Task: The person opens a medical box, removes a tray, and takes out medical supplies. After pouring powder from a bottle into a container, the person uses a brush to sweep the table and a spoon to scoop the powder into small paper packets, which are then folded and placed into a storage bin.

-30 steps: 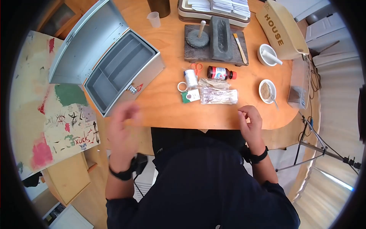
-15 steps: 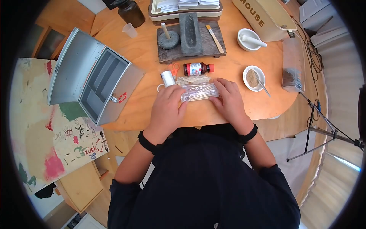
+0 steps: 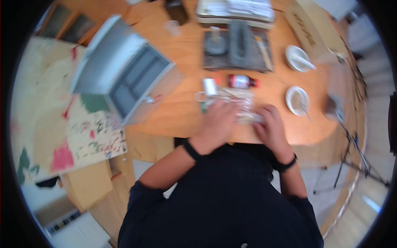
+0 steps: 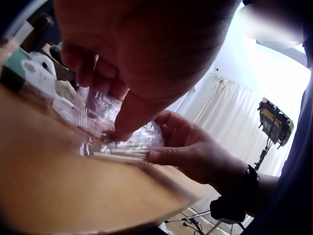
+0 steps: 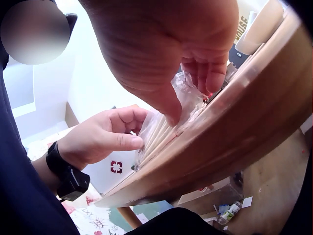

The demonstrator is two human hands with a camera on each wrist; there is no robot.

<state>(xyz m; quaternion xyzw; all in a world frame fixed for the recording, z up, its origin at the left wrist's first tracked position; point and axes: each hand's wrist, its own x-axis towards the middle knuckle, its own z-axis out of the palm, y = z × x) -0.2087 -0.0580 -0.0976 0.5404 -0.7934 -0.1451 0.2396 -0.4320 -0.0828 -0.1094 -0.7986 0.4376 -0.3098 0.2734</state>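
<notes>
A clear bag of thin pale sticks (image 3: 249, 118) lies between the two hands close to the table's front edge. My left hand (image 3: 219, 123) grips its left end, thumb and fingertips pinching the plastic in the left wrist view. At its other end my right hand (image 3: 273, 129) pinches the film, with the thumb (image 5: 171, 105) against the bag (image 5: 155, 137) in the right wrist view. Just behind are a pale packet (image 3: 236, 93), a white roll (image 3: 209, 87) and a dark bottle (image 3: 240, 81) with a red cap. A green-and-white box (image 4: 30, 81) stands beside them.
An open grey case (image 3: 161, 87) is at the left. Behind lie a dark board (image 3: 213, 63) with stone pieces and a brush, and a tray of papers (image 3: 213, 20). On the right are a mortar (image 3: 294, 62), a bowl of powder (image 3: 291, 108) and a beige bin (image 3: 308, 25).
Both hands came in from apart and empty to the bag of sticks. Since half a second ago the bag has shifted toward the front edge, held between them. The head view has swung.
</notes>
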